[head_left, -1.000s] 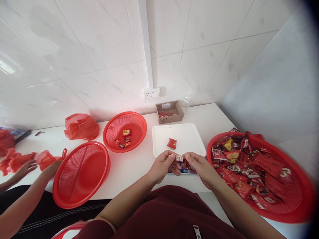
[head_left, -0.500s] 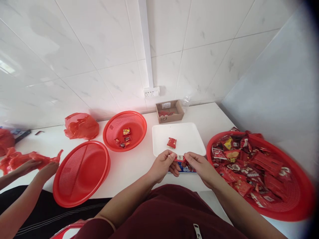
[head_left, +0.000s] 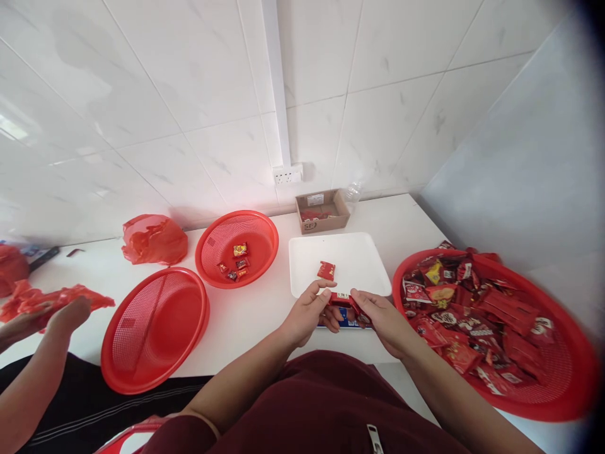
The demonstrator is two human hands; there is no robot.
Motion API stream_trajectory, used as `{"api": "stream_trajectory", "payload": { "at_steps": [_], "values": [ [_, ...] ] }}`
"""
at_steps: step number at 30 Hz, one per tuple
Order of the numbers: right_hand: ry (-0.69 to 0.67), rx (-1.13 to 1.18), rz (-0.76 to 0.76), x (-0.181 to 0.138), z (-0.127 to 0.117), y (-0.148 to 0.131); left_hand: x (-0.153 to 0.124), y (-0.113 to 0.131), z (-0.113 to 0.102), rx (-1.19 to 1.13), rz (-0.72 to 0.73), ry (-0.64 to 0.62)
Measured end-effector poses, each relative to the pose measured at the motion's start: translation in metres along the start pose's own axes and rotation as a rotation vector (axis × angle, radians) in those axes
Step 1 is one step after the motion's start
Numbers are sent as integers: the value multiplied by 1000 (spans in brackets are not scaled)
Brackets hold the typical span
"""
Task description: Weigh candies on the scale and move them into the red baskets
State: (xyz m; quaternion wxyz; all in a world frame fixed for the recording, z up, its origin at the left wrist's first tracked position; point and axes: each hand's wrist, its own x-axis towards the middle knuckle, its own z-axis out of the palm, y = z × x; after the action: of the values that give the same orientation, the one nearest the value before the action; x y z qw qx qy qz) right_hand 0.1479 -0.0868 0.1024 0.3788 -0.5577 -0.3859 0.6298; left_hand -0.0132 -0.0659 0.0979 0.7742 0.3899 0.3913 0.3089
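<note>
Nearest the camera, a maroon top [head_left: 326, 403] fills the bottom of the view, and both forearms reach out from it over the table [head_left: 255, 315]. The left hand [head_left: 306, 313] and right hand [head_left: 382, 317] meet just short of the tray [head_left: 362, 252], each pinching one end of a small red packet [head_left: 341, 296] between thumb and fingers. Held at both ends this way, the packet seems kept steady and face-up, clear of the table. Under the hands lies a blue-edged flat thing [head_left: 347, 323], too hidden to identify. On the right, a full basket [head_left: 534, 411] of red wrapped snacks [head_left: 467, 321] sits close beside the right hand, probably so it stays in easy reach. On the left, an empty basket [head_left: 155, 328] tilts over the table's near edge. Further left, a co-worker's hand [head_left: 70, 313] grips a crumpled red bag [head_left: 59, 297]. The white tray carries a single wrapper [head_left: 326, 270] near its middle, apart from everything else. Beyond the empty basket, a small basket [head_left: 258, 232] holds a few candies [head_left: 237, 261]. A bunched bag [head_left: 154, 239] lies to its left. At the back stands an open box [head_left: 322, 212] against the wall. The table is plain white. The room is tiled in white marbled squares, with a socket [head_left: 288, 174] below a white pipe [head_left: 275, 82].
</note>
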Motion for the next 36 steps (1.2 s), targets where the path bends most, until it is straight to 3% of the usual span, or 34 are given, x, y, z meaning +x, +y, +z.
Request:
{"api": "stream_trajectory", "payload": {
  "at_steps": [7,15,21,30,36],
  "values": [
    [-5,166,70,1,1,-2,2,3,1,-15,30,-51],
    [33,403,266,2,1,4,6,-10,1,249,210,10],
    [4,412,270,-1,3,3,4,-8,1,420,282,43],
    [-53,308,249,1,-2,13,5,-9,2,398,230,84],
    [150,445,335,11,-15,33,31,-35,-30,444,161,281]
  ]
}}
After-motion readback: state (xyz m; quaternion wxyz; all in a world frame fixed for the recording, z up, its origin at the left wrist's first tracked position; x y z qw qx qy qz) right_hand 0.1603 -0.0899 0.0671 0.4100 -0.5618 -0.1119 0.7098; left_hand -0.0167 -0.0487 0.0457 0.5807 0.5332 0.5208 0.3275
